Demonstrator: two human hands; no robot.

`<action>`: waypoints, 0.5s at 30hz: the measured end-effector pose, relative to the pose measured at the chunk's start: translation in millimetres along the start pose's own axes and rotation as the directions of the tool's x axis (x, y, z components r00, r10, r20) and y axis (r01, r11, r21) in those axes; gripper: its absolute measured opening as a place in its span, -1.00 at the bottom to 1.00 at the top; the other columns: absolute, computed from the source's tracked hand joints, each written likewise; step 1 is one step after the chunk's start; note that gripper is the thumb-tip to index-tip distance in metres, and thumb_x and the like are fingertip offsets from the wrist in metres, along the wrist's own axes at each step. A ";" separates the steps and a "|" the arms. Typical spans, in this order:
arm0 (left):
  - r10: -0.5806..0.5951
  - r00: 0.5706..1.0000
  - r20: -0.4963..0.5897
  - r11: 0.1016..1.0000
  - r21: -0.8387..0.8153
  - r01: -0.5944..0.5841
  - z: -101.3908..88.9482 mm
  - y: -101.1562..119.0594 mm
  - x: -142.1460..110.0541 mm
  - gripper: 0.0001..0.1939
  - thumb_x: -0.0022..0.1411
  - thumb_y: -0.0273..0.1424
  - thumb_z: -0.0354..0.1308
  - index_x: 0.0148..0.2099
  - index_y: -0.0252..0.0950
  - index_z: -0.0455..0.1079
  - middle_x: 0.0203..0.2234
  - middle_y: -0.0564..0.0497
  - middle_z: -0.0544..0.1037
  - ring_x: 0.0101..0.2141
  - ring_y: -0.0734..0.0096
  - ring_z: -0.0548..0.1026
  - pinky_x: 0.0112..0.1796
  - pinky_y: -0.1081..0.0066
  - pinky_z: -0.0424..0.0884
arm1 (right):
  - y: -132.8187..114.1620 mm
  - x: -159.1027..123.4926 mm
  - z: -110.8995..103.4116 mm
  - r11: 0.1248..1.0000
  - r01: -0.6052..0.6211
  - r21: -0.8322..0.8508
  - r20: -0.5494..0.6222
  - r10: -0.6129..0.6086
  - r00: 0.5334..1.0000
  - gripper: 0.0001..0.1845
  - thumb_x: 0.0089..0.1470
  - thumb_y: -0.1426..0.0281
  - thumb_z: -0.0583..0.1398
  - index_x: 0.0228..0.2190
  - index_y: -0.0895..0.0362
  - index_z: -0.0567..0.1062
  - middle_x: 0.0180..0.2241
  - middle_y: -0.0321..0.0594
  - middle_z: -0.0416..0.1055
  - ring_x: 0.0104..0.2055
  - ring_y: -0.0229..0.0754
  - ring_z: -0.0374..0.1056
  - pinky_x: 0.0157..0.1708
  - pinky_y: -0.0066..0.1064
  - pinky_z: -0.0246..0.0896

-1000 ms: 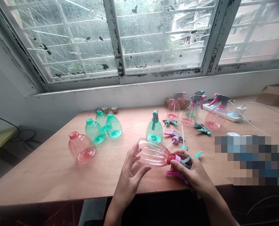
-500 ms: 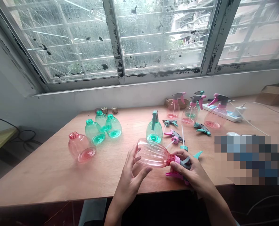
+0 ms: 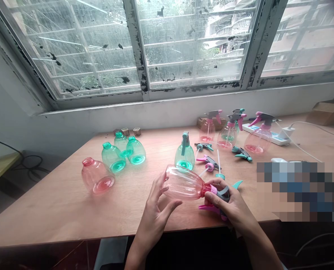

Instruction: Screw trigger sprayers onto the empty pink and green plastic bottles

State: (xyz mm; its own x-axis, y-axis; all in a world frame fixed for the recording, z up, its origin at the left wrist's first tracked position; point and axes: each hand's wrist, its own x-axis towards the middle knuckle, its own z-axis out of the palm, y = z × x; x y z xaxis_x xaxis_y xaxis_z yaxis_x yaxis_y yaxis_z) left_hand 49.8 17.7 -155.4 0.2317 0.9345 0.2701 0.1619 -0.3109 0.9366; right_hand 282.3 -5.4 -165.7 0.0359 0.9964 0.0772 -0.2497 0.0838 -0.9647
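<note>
Over the counter [image 3: 57, 202], the pink bottle [image 3: 182, 182] lies sideways between both hands, neck toward 3 o'clock; the right hand [image 3: 231, 204] grips its pink collar [image 3: 213, 190] and grey spray head [image 3: 222, 194], while the left hand [image 3: 158, 206] is loosely open around its base, thumb spread. From that bottle, a green spray bottle [image 3: 184, 156] stands at 12 o'clock and an uncapped pink one [image 3: 97, 176] at 9.

The held pink bottle [image 3: 184, 183] and its collar [image 3: 213, 190] have shifted slightly toward the person's right.
</note>
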 end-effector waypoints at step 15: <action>-0.048 0.998 0.039 0.999 0.027 0.047 0.5 -1.2 -2.4 -0.27 0.39 -0.13 0.23 0.48 0.11 0.02 0.38 -0.03 0.27 0.31 0.04 0.32 0.29 0.06 0.29 | 1.9 -0.2 -1.6 1.000 -0.005 0.009 -0.001 0.005 1.000 -0.57 0.03 0.10 0.48 -0.18 0.07 0.54 -0.48 -0.31 0.54 -0.41 -0.17 0.42 -0.25 -0.21 0.62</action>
State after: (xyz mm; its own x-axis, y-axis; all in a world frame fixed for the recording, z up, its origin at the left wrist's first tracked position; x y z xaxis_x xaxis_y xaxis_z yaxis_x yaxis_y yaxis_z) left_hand 49.6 15.8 -157.3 0.2605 0.9411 0.2156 0.1985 -0.2708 0.9420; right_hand 283.4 -5.5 -167.9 0.0358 0.9967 0.0723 -0.2582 0.0791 -0.9628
